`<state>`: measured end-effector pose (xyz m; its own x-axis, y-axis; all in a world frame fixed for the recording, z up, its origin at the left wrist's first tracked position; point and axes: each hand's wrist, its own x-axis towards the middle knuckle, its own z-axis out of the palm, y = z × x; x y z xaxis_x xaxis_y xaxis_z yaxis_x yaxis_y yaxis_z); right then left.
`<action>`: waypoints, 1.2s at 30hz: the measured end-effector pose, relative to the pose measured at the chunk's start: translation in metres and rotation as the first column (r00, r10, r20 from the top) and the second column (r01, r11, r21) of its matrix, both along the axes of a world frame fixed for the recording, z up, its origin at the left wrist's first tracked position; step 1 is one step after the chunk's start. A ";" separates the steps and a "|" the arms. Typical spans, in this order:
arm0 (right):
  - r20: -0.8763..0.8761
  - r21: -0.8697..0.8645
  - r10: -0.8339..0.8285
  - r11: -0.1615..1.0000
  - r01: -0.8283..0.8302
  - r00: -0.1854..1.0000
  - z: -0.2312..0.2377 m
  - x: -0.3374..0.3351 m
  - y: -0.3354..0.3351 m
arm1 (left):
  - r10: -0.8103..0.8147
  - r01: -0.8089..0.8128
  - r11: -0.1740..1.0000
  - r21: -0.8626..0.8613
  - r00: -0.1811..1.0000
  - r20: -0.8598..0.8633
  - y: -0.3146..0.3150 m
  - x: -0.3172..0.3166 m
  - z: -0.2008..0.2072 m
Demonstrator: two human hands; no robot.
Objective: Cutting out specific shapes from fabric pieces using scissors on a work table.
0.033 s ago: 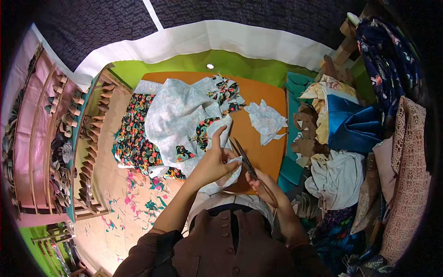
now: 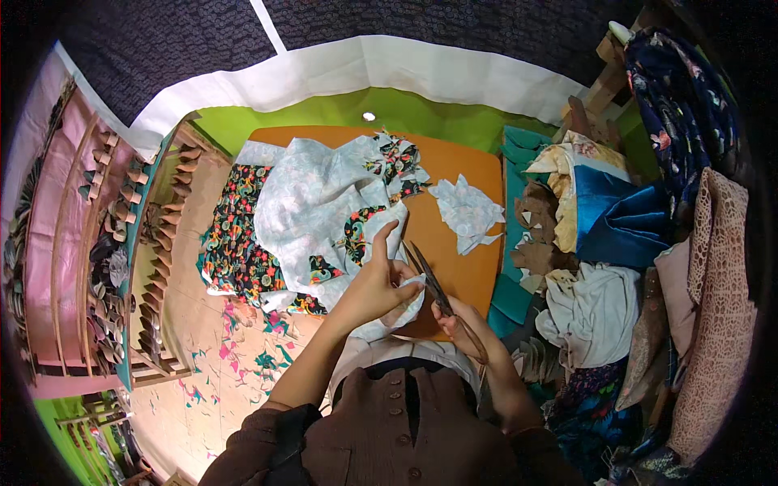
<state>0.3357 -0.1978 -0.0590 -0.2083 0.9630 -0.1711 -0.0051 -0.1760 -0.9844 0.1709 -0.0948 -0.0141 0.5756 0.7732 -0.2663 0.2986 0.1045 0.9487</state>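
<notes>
Left hand (image 2: 381, 285) pinches pale fabric (image 2: 410, 309) — right hand (image 2: 465, 326) grips scissors (image 2: 435, 289) just right of it, blades slanting forward-left.

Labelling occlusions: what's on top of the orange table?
Bunched floral fabric, pale reverse partly up, and crumpled pale cloth. Some orange tabletop shows; whatever lies beneath the cloth is covered.

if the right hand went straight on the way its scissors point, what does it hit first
Probably the cloth: its pale edge seems to lie just beyond the tips of the scissors. The left hand is close beside that line, and depth is unclear.
</notes>
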 end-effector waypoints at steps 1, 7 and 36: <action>-0.001 -0.001 -0.002 1.000 0.002 1.000 -0.005 0.001 0.000 | -0.005 0.005 1.000 -0.015 1.000 0.007 -0.001 0.000 -0.001; -0.068 -0.099 -0.145 0.986 0.138 0.987 -0.012 0.010 0.004 | 0.087 -0.086 0.995 -0.047 0.996 0.032 0.006 -0.001 -0.012; 0.853 -0.170 0.086 0.978 0.118 0.514 -0.072 0.011 0.046 | 0.334 -0.309 0.938 -0.157 0.927 0.169 0.026 0.023 -0.066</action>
